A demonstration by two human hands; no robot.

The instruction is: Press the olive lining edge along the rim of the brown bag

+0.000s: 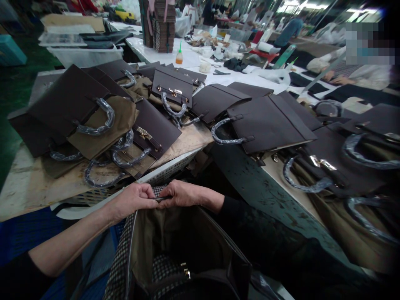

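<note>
An unfinished handbag [175,237] stands open below me, with an olive lining, a checked outer cloth and a small gold clasp [186,273] inside. At its far upper edge, my left hand [139,198] pinches the rim with thumb and fingers. Right beside it, my right hand [178,193] grips the same edge, its fingers closed. The two hands nearly touch. The exact bit of edge between the fingertips is mostly hidden. Just beyond them lies the rim of a white plastic basket [175,166].
Dark brown handbags [162,125] with plastic-wrapped handles are heaped on the left table [193,139]. More handbags [271,118] lie on the right bench. Farther back stand a bottle with a green tip [179,56], a stack of brown pieces [164,29] and several people at work.
</note>
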